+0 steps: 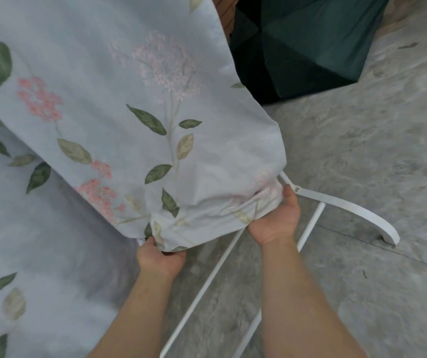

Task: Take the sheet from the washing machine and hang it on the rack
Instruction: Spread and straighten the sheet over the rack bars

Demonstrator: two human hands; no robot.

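A pale blue sheet (109, 120) printed with pink flowers and green leaves is draped over the white drying rack (336, 202), covering most of it. My left hand (159, 257) grips the sheet's bunched lower edge at the near corner. My right hand (276, 218) holds the same gathered edge further right, fingers tucked under the fabric beside the rack's hinge. Only the rack's thin white bars and one curved foot show below the cloth. The washing machine is out of view.
A dark green covered block (310, 47) stands on the floor at the top right, close behind the sheet. Grey stone-patterned floor (375, 151) stretches to the right. More of the sheet hangs down at the lower left.
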